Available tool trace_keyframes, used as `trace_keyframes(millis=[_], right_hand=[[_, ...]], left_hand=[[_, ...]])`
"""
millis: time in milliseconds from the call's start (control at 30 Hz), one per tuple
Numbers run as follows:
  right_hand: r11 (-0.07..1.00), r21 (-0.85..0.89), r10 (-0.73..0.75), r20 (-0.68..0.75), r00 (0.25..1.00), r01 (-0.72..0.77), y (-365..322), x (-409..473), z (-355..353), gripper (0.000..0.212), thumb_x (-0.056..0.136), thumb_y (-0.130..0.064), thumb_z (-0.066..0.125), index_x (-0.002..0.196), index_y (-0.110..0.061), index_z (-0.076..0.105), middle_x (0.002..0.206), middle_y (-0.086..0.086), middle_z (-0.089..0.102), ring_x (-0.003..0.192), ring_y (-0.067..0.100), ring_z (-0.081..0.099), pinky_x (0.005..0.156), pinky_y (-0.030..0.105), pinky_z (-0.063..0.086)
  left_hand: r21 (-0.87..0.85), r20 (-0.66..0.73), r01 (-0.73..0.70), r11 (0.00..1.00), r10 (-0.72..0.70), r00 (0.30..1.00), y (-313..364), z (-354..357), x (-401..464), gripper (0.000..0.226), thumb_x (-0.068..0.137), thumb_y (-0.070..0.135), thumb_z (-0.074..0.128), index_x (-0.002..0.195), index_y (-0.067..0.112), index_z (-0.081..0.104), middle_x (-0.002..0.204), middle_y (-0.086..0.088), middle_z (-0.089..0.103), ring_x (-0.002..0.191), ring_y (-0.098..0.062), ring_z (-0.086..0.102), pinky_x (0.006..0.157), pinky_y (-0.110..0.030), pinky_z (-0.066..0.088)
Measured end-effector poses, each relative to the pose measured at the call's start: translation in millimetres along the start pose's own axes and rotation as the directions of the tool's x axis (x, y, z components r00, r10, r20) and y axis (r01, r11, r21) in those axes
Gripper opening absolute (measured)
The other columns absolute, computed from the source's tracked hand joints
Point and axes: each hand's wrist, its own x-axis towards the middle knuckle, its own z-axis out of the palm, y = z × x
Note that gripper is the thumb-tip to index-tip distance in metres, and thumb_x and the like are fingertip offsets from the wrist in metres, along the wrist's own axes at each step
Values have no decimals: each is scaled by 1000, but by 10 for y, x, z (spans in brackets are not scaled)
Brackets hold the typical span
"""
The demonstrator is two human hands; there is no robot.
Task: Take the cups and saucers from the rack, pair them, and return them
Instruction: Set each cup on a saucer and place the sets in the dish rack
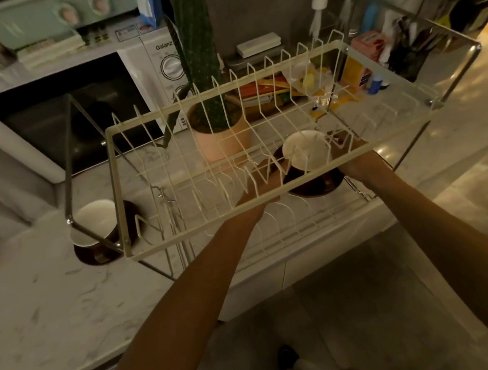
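Nearest to us, our two bare forearms reach up from the bottom edge of the view and pass under the cream wire rack (194,187), which stands on the marble counter (39,311) near its front edge.

Our left hand (262,183) shows only through the rack wires; its fingers curl against the left side of a dark cup with a white inside (306,149). Our right hand (351,155) closes around the right side of the same cup and the dark saucer (317,187) beneath it. So both hands are wrapped around this pair, and the cup sits on the saucer under the upper tier of the rack, toward its right front part. We cannot tell whether the saucer rests on the lower tier or is held clear of it.

At the rack's left front corner, just outside the frame, a second dark cup with a white inside (96,223) stands on its own dark saucer (93,255) on the counter.

Farther back, seen through the wires, a pink pot with a tall cactus (219,133) stands on the counter. Behind it to the left is a white microwave (161,70) with a mint-green oven (53,15) on top. Toward the counter's back right corner lie orange and yellow packets (271,88) and a blue bottle (375,82).
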Motion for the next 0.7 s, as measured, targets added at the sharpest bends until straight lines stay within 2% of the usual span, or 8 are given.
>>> trace_keyframes(millis=[67, 133, 167, 300, 400, 533, 633, 700], right_hand=[[991, -132, -25, -32, 999, 20, -35, -44, 23, 22, 98, -10, 49, 105, 6, 61, 105, 27, 65, 103, 39, 61, 93, 46, 46], [967, -252, -47, -54, 997, 32, -131, -142, 43, 33, 100, -19, 46, 119, 6, 57, 117, 27, 63, 115, 41, 57, 102, 48, 41], [949, -313, -61, -61, 996, 39, -177, -189, 56, 37, 101, -23, 44, 122, 4, 55, 120, 25, 62, 117, 40, 56, 104, 47, 39], [881, -453, -187, -68, 980, 137, -449, -414, 73, 39, 100, -26, 42, 125, -1, 58, 126, 22, 61, 120, 39, 54, 101, 47, 42], [905, -375, -228, -28, 973, 201, -707, -605, 79, 34, 100, -25, 44, 117, -3, 62, 117, 22, 65, 108, 40, 60, 90, 45, 48], [903, -328, -223, 199, 954, 279, -1071, -915, 170, 33, 98, -35, 44, 116, -14, 62, 110, 15, 69, 98, 36, 66, 78, 46, 56], [830, -373, -239, 434, 868, 415, -1316, -1162, 334, 39, 97, -44, 43, 132, -30, 51, 129, 6, 63, 112, 28, 61, 86, 38, 52], [773, -386, -224, 576, 786, 504, -1456, -1309, 462, 44, 95, -50, 44, 136, -36, 45, 136, 3, 58, 117, 25, 57, 83, 34, 45]], left_hand=[[22, -19, -38, 999, 38, 999, 36, 5, -78, 25, 93, 4, 55, 118, 3, 56, 115, -18, 56, 103, -27, 54, 100, -51, 47], [139, -40, -119, 983, 125, 991, 102, -13, -156, 7, 94, 16, 55, 98, 14, 60, 100, -8, 60, 95, -22, 57, 95, -48, 51], [214, -41, -166, 963, 179, 983, 121, -27, -183, 10, 94, 23, 54, 96, 17, 62, 98, -3, 63, 95, -20, 59, 94, -46, 51], [480, -17, -241, 843, 284, 959, 130, -118, -396, 33, 94, 37, 50, 111, 13, 63, 117, -8, 66, 109, -23, 60, 96, -35, 46], [588, 13, -271, 762, 327, 945, 33, -303, -671, 32, 93, 38, 52, 117, 21, 62, 120, 1, 64, 102, -10, 57, 87, -23, 42], [699, 201, -399, 594, 372, 906, -102, -624, -1129, 40, 92, 37, 54, 130, 25, 55, 132, 0, 58, 116, -16, 55, 99, -28, 44], [761, 336, -458, 459, 325, 884, -209, -908, -1538, 45, 94, 43, 49, 136, 27, 48, 138, -2, 54, 120, -16, 52, 101, -36, 44], [811, 364, -448, 375, 277, 889, -322, -1110, -1817, 47, 93, 47, 47, 138, 32, 43, 139, 0, 52, 121, -16, 51, 101, -37, 45]])
